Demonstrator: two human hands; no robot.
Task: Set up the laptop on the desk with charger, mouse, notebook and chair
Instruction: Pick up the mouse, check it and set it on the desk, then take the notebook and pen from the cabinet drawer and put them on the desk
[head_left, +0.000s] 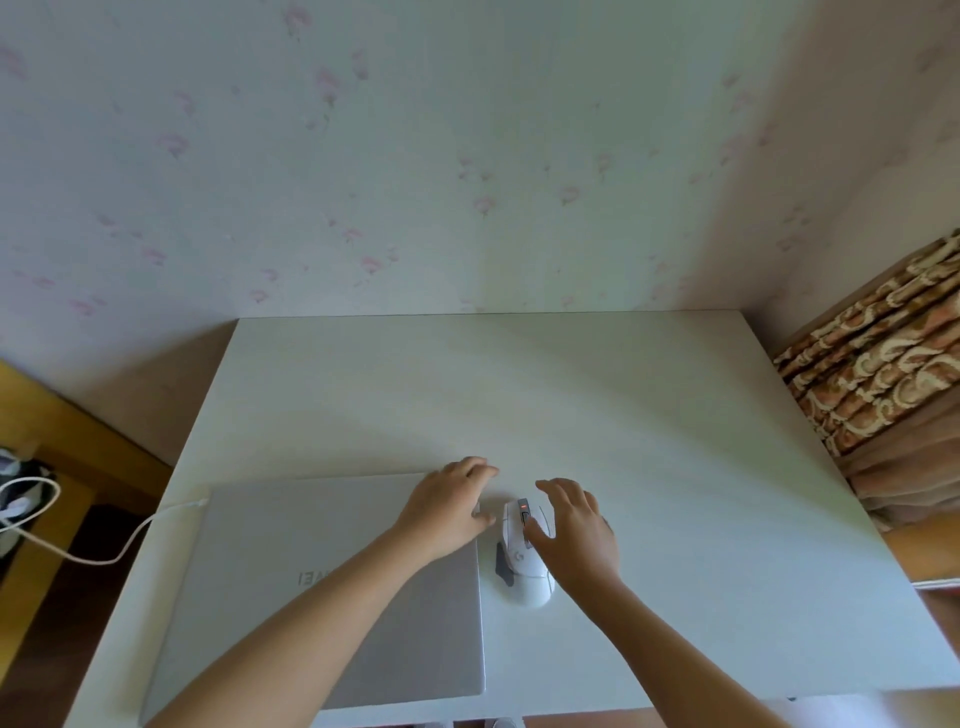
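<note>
A closed silver laptop (291, 577) lies on the white desk (597, 415) at the front left. A white charger cable (130, 543) is plugged into its left rear corner and trails off the desk to the left. My left hand (449, 504) rests on the laptop's right rear corner, fingers relaxed. A white mouse (522, 558) with a small red light sits just right of the laptop. My right hand (579, 527) hovers over the mouse's right side with fingers spread; contact is unclear.
The desk stands against a floral-papered wall. Patterned curtains (878, 374) hang to the right. Left of the desk are yellow furniture (31, 415) and dark items on the floor.
</note>
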